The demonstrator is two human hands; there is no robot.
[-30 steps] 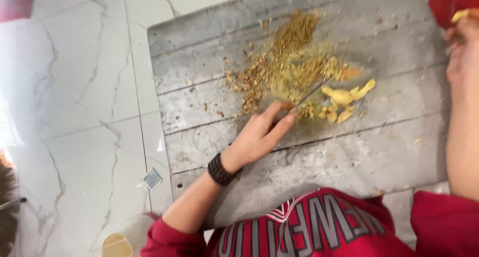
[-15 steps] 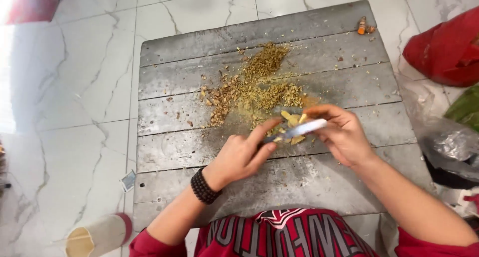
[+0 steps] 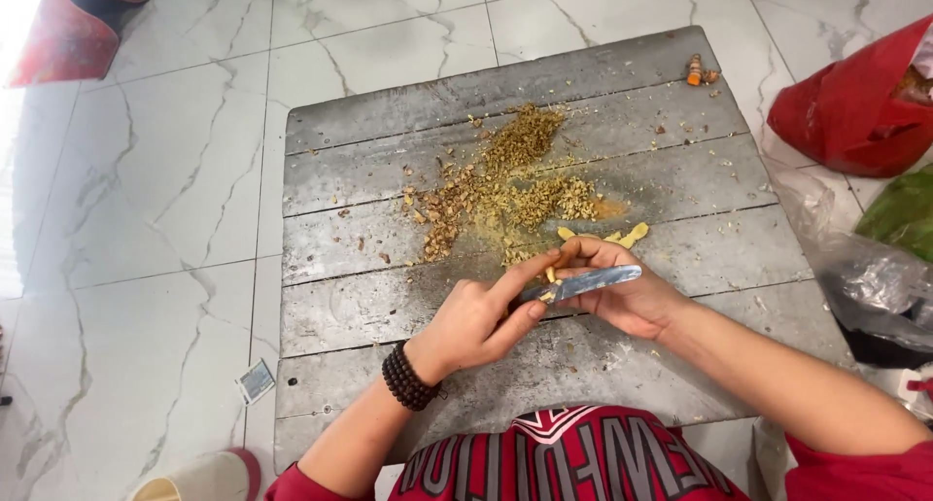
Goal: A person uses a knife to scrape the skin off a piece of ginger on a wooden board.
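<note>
My left hand (image 3: 476, 318), with a dark bead bracelet at the wrist, grips the handle of a small knife (image 3: 588, 283) whose blade points right. My right hand (image 3: 627, 295) is cupped under the blade and pinches a small yellow root piece (image 3: 552, 274) against it. Both hands hover just above a weathered grey wooden board (image 3: 389, 132). Beyond my fingers lie a few peeled yellow pieces (image 3: 627, 237) and a spread heap of brown-yellow peelings (image 3: 505, 185).
The board lies on a white marble floor. A small orange root bit (image 3: 695, 70) sits at the board's far edge. A red bag (image 3: 855, 112), a green bag (image 3: 904, 214) and a clear plastic bag (image 3: 865, 277) lie to the right. A small card (image 3: 257, 380) lies left.
A second ago only my left hand worked with the knife at the yellow pieces. My right hand has since come in and taken a piece at the blade; both hands drew slightly toward me.
</note>
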